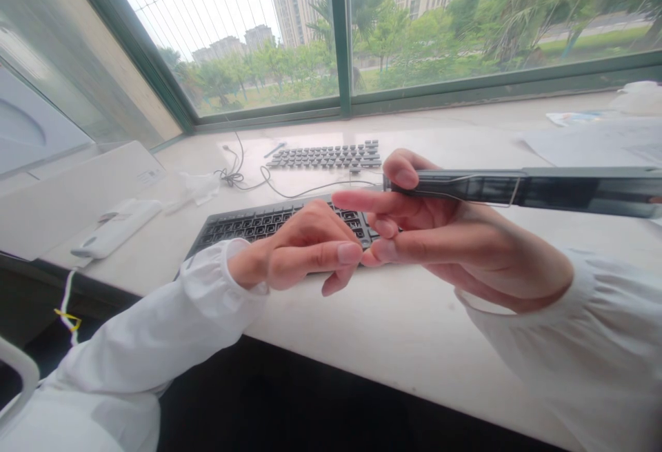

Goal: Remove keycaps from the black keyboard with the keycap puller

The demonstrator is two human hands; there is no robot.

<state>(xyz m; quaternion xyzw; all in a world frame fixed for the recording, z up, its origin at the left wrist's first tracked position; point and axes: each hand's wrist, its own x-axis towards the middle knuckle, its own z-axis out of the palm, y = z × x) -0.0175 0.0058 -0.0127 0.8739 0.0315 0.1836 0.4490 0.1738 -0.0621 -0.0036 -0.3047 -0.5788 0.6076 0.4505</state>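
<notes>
My right hand (465,234) grips one end of a long dark bar-like tool (558,190) with a thin metal wire along it. One finger curls over its top and another lies beneath; its far end reaches the right edge of view. The thumb of that hand stretches left to the fingertips of my left hand (310,248). My left hand's fingers are bent, with the thumb close against them; anything small between them is hidden. Both hands hover over a black keyboard (232,228) whose keys show as square open sockets, and they cover part of it.
Loose dark keycaps (325,155) lie in rows behind the keyboard. A black cable (232,176) coils beside them. At left are a white power strip (121,228) and crumpled clear plastic (199,186). Papers (574,141) lie far right. The desk's front edge (331,362) runs below my hands.
</notes>
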